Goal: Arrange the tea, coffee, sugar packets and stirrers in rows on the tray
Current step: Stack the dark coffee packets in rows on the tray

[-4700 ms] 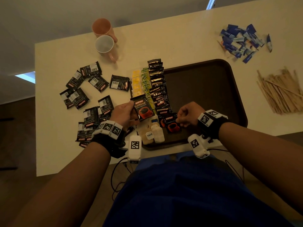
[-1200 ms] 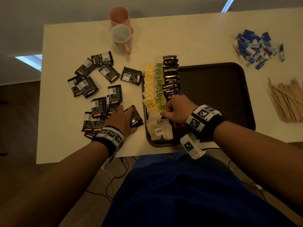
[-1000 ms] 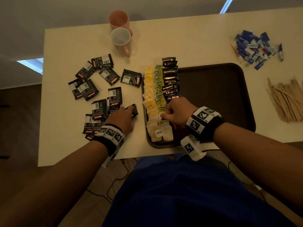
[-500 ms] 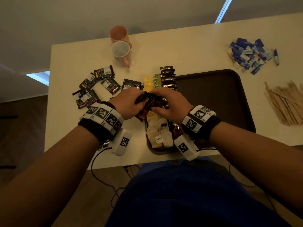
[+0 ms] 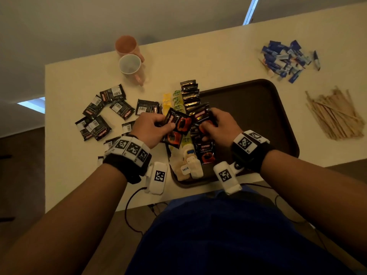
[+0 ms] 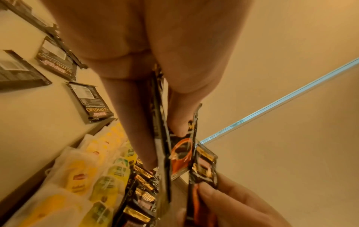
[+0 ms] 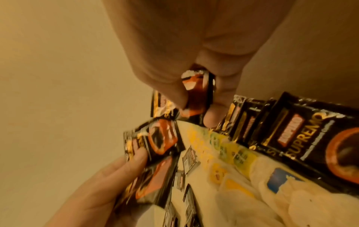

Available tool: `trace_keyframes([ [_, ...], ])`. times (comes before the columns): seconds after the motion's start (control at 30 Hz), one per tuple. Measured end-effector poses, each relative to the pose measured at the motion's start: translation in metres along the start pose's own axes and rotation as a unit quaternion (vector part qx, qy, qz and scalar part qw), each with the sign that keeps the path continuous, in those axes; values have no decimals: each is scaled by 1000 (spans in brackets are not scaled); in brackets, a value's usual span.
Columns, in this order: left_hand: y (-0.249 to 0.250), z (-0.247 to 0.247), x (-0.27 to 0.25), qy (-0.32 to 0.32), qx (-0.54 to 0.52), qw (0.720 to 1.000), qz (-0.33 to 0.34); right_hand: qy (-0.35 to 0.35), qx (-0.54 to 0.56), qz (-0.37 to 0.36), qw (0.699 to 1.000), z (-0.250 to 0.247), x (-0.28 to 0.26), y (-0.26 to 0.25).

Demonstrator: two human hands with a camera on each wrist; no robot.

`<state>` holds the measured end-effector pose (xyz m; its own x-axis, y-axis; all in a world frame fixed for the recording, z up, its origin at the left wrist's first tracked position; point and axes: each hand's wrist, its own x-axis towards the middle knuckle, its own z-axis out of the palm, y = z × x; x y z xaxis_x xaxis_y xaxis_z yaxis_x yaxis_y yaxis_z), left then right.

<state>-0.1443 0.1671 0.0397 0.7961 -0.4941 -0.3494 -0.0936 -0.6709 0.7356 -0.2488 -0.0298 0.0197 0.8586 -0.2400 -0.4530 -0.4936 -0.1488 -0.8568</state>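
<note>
Coffee sachets (image 5: 176,126), apparently two, are pinched in the left hand (image 5: 150,129) above the tray (image 5: 258,108); the right hand (image 5: 220,126) pinches another sachet (image 5: 202,116).

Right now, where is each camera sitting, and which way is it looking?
Head: sits on the person's head, looks down at the table, tray and coffee packets; shows both forearms and hands, left hand, right hand.
Left wrist: looks along the left hand's fingers, which pinch packets above the tea bags.
Right wrist: looks along the right hand's fingers, which pinch a packet.
Shared: both wrist views show the other hand and the tea rows.
</note>
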Motion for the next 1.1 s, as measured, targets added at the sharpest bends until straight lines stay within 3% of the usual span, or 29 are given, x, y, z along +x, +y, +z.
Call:
trace_keyframes([
  [0.1,-8,0,4,13,14,1000,-9,16,25,50,998,-15,-2,16],
  [0.17,-12,3,6,11,12,1000,-15,4,-71,53,996,-25,-5,32],
  [0.23,-13,5,7,6,15,1000,-13,-35,-157,66,985,-32,-10,46],
  [0.47,-19,10,7,-24,10,1000,-12,-144,-160,176,961,-27,-15,78],
  [0.73,-21,9,5,-23,12,1000,-12,-144,-300,151,931,-15,-5,77],
  [1.1,-20,10,7,-25,11,1000,-14,-182,-303,157,922,-22,0,75],
])
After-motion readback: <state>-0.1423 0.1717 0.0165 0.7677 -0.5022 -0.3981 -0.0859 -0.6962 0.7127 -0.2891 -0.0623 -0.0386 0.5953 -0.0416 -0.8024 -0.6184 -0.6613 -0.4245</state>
